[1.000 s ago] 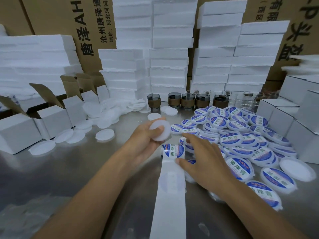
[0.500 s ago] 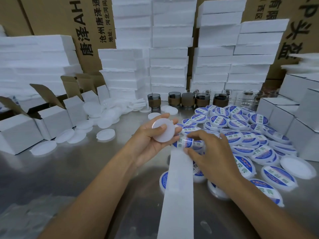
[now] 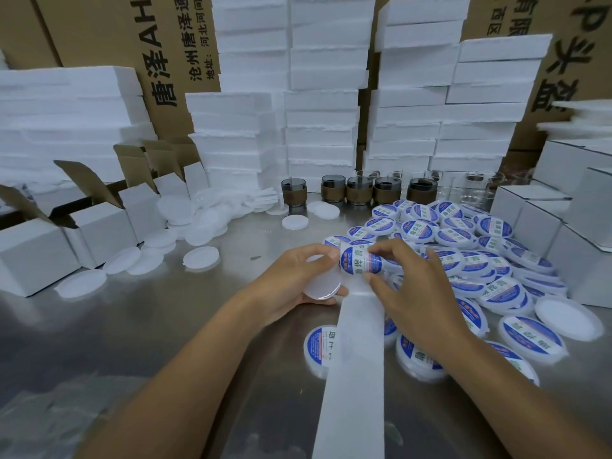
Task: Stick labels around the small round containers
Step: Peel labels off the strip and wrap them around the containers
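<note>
Stacked foam slabs (image 3: 321, 104) rise at twelve o'clock before brown cartons (image 3: 99, 31), dark cups (image 3: 361, 190) lined at their foot. Open-flapped white boxes (image 3: 99, 226) sit at ten o'clock on the steel surface (image 3: 165, 326), closed boxes (image 3: 579, 233) at three.

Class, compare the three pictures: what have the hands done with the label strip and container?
The right hand lifted the end of the backing strip off the table and now pinches the blue label beside the blank container. The left hand kept holding that container. The labelled pile stayed put.
</note>
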Available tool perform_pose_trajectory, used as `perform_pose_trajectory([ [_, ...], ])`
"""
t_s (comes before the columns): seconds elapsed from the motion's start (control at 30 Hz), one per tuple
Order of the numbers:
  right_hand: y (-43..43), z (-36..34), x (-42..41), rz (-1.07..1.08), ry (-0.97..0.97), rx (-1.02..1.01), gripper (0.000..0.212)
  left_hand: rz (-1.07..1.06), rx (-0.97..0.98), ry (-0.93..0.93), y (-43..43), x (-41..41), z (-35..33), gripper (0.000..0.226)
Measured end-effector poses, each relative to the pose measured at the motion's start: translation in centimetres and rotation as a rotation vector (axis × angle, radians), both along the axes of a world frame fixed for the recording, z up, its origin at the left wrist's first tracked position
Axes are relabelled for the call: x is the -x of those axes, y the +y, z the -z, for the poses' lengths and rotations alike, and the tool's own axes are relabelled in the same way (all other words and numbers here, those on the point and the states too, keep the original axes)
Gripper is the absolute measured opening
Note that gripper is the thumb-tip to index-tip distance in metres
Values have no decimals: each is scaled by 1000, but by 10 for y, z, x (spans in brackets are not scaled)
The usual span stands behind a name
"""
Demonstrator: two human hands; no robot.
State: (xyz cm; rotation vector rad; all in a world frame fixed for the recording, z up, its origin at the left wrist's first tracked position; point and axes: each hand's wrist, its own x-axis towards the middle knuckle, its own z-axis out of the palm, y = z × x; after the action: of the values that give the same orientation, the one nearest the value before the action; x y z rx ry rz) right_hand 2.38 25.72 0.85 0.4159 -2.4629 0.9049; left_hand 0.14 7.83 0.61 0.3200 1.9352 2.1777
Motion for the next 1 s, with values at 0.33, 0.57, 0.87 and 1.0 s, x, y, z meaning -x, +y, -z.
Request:
perform_pose_trajectory([
  [0.33, -4, 4, 3, -115, -49, 322, 14, -123, 133, 111, 5, -1, 2, 8],
  [0.57, -2, 3, 4, -95, -38, 174, 31, -119, 128, 120, 7, -4, 0, 10],
  [0.87, -1, 3, 0, 45, 159, -181, 26, -148, 141, 126, 10, -5, -3, 18],
  [1.0, -1, 2, 0, 46, 158, -193, 21, -210, 163, 164, 11, -4, -3, 17],
])
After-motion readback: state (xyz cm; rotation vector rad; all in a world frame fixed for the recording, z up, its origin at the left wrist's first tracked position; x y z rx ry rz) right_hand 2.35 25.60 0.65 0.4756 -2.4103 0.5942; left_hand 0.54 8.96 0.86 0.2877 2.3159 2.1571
